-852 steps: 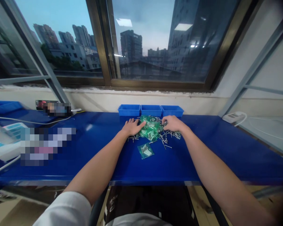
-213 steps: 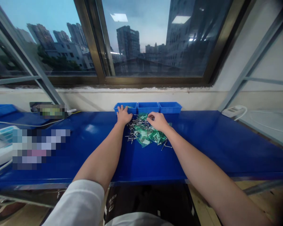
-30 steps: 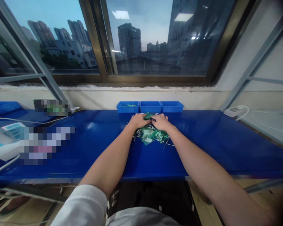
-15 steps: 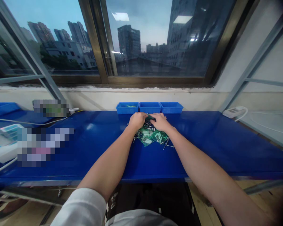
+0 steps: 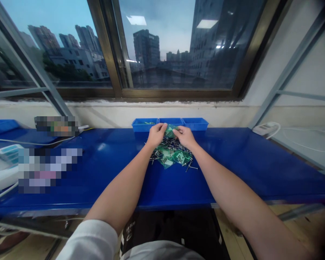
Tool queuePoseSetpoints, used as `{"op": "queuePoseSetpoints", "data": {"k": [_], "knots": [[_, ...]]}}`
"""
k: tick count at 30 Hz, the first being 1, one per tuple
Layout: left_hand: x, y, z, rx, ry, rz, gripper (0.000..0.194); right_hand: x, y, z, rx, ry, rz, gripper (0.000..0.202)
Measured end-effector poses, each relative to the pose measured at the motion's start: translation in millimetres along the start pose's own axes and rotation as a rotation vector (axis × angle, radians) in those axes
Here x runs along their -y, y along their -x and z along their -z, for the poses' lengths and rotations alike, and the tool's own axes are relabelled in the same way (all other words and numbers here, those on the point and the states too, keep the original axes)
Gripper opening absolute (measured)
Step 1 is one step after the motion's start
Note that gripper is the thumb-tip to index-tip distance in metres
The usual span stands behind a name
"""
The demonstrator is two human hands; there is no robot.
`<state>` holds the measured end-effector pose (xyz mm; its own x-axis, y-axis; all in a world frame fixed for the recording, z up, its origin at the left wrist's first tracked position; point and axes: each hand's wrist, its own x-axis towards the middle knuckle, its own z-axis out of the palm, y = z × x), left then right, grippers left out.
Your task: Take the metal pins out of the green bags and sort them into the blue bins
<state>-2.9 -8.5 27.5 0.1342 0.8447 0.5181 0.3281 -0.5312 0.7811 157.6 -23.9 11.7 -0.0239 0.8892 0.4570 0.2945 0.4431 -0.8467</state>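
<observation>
Between my hands is a small green plastic bag (image 5: 170,131), raised just above a heap of loose metal screws (image 5: 176,143). My left hand (image 5: 157,135) pinches its left edge. The fingers of my right hand (image 5: 185,136) close on its right edge. What the bag contains is too small to make out. In front of the screws, nearer to me, lie more green bags (image 5: 167,159) with pale pieces inside. A few screws (image 5: 191,167) stick out at the heap's near right side.
Three joined blue bins (image 5: 144,125) stand at the back of the blue table (image 5: 111,173); the left one holds something green. A white scale (image 5: 5,169) is at the far left. A power strip (image 5: 265,128) with a cable lies at the right.
Both hands have lifted slightly off the heap, bringing up the green bag, which now shows plainly between them. More of the screws is uncovered below. The view has shifted slightly.
</observation>
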Motion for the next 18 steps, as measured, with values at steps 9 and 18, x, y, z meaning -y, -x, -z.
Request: {"op": "queuePoseSetpoints", "data": {"k": [9,18], "knots": [[6,1,2.9,0.156,0.058,0.012,0.027,-9,-6,1,-0.082,-0.030,-0.041,0.025],[16,-1,1.1,0.116,-0.002,-0.005,0.034,-8,-5,1,-0.120,0.095,-0.010,0.019]]}}
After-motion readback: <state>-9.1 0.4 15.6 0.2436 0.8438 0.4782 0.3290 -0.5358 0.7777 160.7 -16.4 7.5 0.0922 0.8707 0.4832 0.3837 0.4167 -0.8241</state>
